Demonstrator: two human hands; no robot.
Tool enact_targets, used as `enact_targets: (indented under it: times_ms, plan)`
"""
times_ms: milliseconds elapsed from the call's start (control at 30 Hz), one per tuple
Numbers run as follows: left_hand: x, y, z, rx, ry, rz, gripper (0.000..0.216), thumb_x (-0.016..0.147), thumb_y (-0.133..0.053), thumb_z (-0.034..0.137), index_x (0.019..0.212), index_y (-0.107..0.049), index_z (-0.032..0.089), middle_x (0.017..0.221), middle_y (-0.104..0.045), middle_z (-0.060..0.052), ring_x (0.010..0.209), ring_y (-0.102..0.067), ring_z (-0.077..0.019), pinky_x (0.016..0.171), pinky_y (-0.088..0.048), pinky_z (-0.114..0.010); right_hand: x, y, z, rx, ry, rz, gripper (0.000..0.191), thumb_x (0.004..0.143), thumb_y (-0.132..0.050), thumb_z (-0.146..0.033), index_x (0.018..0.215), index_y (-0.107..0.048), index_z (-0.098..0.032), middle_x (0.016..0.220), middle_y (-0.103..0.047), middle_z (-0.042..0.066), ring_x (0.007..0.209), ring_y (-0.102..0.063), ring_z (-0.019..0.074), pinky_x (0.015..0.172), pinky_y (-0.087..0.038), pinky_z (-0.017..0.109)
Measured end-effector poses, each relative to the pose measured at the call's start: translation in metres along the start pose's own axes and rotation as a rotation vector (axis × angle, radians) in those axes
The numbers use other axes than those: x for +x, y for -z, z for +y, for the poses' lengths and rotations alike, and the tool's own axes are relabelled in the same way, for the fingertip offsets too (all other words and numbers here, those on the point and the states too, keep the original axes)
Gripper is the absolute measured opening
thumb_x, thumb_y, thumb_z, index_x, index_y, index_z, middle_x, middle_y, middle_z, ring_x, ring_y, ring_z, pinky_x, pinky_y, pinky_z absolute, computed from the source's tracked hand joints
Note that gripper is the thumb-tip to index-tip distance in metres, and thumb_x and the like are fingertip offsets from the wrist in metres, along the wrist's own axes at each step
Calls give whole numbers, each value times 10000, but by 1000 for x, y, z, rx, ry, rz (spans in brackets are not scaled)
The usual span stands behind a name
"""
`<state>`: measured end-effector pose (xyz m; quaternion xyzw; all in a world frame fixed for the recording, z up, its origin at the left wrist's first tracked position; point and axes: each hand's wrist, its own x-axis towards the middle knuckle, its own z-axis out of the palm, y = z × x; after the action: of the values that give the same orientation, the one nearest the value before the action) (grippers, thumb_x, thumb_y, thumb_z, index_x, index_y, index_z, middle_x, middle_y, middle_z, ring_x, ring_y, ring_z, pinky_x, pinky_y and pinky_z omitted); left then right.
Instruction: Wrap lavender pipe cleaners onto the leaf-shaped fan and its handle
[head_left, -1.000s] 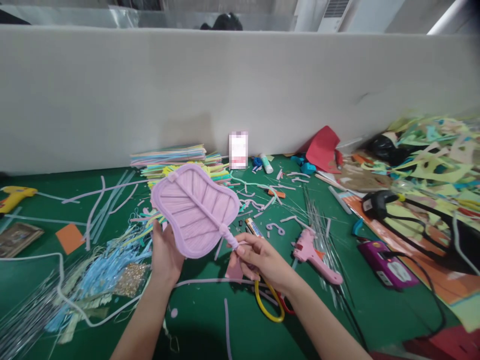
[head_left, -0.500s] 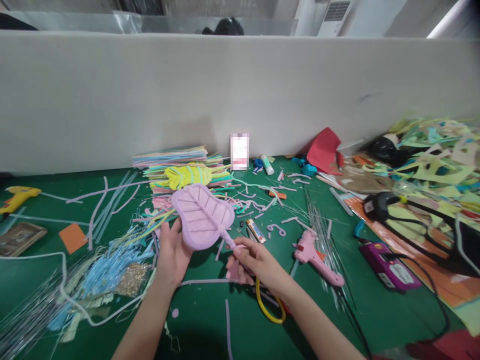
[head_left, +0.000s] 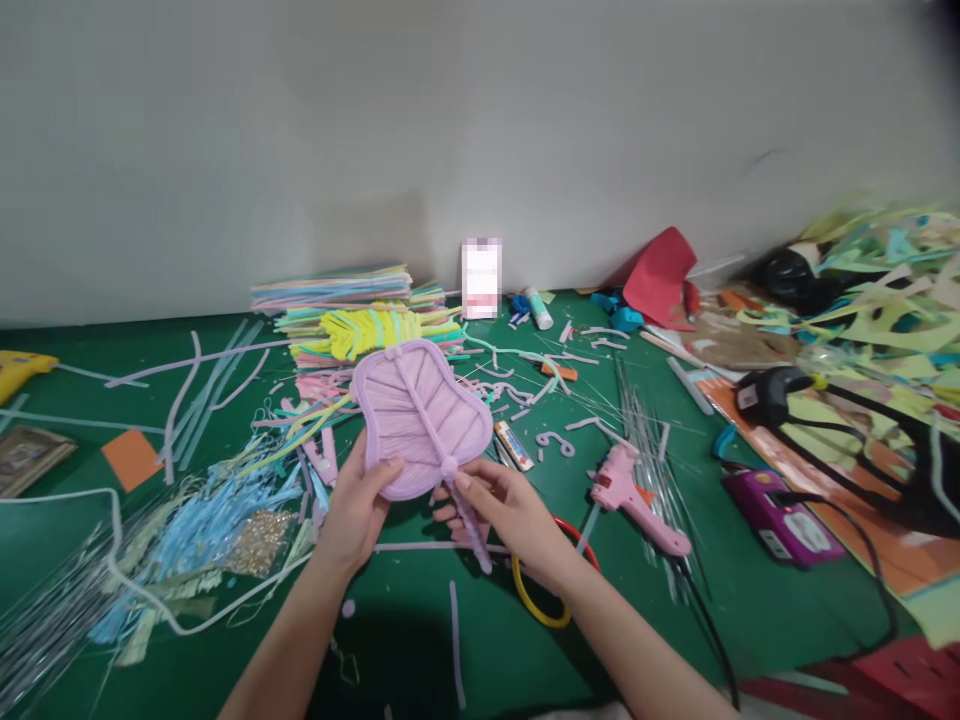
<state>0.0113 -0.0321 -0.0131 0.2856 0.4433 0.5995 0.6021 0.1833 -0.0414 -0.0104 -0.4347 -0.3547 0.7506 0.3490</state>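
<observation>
Between both hands is a lilac hand fan [head_left: 424, 415], leaf-shaped, with raised ribs and a twisted stem handle. My left hand [head_left: 367, 490] grips the fan's lower left edge, thumb on the front face. At the top of the handle, my right hand [head_left: 495, 500] pinches the fan, its other fingers behind. The handle's lower end points down toward the table. Just beyond the fan lies a yellow bundle of pipe cleaners [head_left: 371, 332]. Yellow-and-red scissor-like loops [head_left: 540, 610] show partly beneath my right forearm.
A pink glue gun [head_left: 637, 500] and thin metal wires lie at right, near a purple box [head_left: 780, 520] with a cable. Blue tassels [head_left: 217, 520] and a bag of beads [head_left: 259, 543] are at left. A phone [head_left: 481, 280] leans against the white partition [head_left: 480, 120].
The fan has turned to face me more squarely, with its handle swung downward. My left thumb now rests on its front. The head view has tipped down.
</observation>
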Motion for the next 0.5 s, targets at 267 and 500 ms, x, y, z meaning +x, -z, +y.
enact_targets:
  times_ms: [267,500]
  plan:
    - [-1,-2,-3,29,11,-16,584,759,-696,188,1320,-537,210,1144,-693,-84,1072,-637,-259,925,-507,-366,5,-6,-2,63,-8,77,462,653,-752,-557,783,-590,-144,681,-675,8,547,-675,134,487,-531,217]
    - [4,-1,4,4,11,51,460,751,-716,169,1200,-623,199,1086,-713,-64,1015,-658,-206,899,-525,-309,5,1,-1,-72,79,28,391,796,-626,-540,864,-624,-155,807,-712,56,721,-693,163,662,-545,278]
